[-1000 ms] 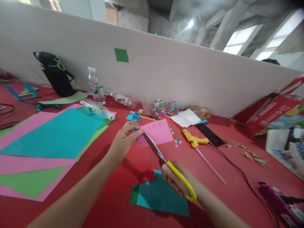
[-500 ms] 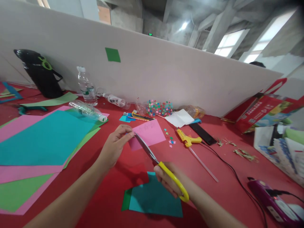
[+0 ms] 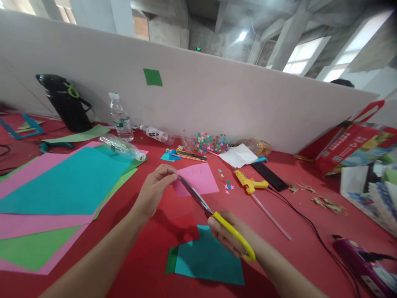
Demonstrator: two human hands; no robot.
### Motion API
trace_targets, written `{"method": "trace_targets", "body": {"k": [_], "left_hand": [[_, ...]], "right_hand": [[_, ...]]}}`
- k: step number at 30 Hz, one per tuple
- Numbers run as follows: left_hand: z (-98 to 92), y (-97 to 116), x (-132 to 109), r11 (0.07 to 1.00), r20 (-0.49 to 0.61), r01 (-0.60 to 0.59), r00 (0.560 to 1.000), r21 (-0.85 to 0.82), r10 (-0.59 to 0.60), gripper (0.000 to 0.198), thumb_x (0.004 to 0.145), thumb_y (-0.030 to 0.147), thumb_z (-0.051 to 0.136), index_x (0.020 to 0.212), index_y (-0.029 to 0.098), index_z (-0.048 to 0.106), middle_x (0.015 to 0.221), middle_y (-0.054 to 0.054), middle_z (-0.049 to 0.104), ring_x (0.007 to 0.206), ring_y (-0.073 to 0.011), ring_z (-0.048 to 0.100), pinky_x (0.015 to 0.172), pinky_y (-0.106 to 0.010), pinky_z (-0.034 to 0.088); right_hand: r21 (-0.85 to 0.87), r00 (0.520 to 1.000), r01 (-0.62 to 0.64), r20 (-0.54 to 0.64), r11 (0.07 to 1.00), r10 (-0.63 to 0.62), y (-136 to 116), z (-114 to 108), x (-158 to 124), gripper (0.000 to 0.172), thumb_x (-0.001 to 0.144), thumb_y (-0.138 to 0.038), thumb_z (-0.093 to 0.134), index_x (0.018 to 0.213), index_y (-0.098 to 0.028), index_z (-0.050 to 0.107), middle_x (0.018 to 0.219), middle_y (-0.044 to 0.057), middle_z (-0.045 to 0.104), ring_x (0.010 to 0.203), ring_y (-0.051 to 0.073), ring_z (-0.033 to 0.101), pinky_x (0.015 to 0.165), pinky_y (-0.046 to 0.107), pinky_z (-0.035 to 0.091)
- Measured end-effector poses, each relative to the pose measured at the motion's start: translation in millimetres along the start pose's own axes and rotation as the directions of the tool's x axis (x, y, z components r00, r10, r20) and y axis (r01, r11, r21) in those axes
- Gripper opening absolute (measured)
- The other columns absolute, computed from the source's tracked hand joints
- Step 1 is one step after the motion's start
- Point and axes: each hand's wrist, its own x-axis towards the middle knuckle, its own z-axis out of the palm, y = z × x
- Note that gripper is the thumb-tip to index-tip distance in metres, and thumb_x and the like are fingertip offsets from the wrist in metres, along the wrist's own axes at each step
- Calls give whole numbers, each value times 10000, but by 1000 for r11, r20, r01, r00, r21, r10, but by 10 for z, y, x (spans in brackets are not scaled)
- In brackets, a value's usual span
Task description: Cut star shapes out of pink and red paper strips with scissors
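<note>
My right hand [image 3: 228, 234] grips a pair of scissors [image 3: 232, 231] by the yellow handles. The blades point up and left and look nearly together, with their tips touching or very close to my left fingertips. With thumb and forefinger pressed together, my left hand [image 3: 156, 186] pinches something too small to make out. Behind the blades is a pink sheet of paper [image 3: 198, 180] with faint pencil marks on it. Below the hands lie a teal sheet [image 3: 211, 258], a strip of green paper [image 3: 171, 260] and a red sheet [image 3: 176, 231].
Large coloured sheets [image 3: 71, 182] cover the left side. A glue gun [image 3: 249, 182], a black phone-like slab [image 3: 269, 176] and star confetti [image 3: 228, 187] lie to the right. Bottles [image 3: 120, 122], a utility knife [image 3: 189, 154] and a black flask [image 3: 68, 107] line the white partition [image 3: 232, 99].
The whole view has shifted slightly, so everything sits a little further right. Both hands and the scissors keep nearly the same pose; no cut is visible.
</note>
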Motion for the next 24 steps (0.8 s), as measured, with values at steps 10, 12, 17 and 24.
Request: {"method": "trace_targets", "body": {"k": [10,12,17,24], "left_hand": [[90,36,-55,996,-28,1,1000,-94,-4,64,793,247,640,743,207,628,858,3,562,855,-154,503,794,-271,387],[113,44,-73,992,-30,15,999,-121,-19,62,797,247,635,750,207,629,859,6,566,838,-150,501,781,-267,388],[141,-8,-104,993,-27,26,999,-114,-29,62,823,272,624,814,212,636,858,6,589,835,-152,508,794,-271,388],[177,-37,-118,992,-43,43,998,-115,-48,95,838,293,622,829,198,621,854,2,591,838,-150,503,813,-275,375]], "right_hand": [[51,997,63,36,997,-64,-79,39,-47,531,831,-700,416,671,-197,474,295,-110,352,233,51,284,285,154,238],[52,998,56,26,997,-57,-93,55,-51,529,829,-700,414,672,-198,471,302,-113,349,235,51,280,283,154,232],[51,998,65,23,997,-66,-34,64,-22,485,863,-643,409,687,-196,477,315,-115,355,237,53,298,293,157,244],[8,1000,11,-5,1000,-11,-71,84,11,438,845,-604,415,685,-202,479,306,-111,349,242,62,313,299,164,252]]}}
